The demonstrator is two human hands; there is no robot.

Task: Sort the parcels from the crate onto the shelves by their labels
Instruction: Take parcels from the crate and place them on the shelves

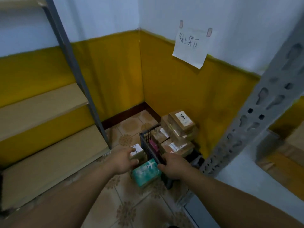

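A dark plastic crate [146,142] stands on the tiled floor in the room's corner, filled with several brown labelled parcels [176,146]. More brown parcels [181,121] are stacked against the yellow wall behind it. My left hand [122,160] reaches down onto a small brown parcel with a white label [136,149] on the floor left of the crate; fingers curl over it. My right hand [174,165] grips the crate's near rim. A teal parcel [146,172] lies on the floor between both hands.
Wooden shelves on a grey metal frame [44,102] rise at the left. A perforated grey shelf upright [256,111] crosses the right side, with a shelf holding cardboard behind it. A handwritten paper sign [190,46] is taped to the wall.
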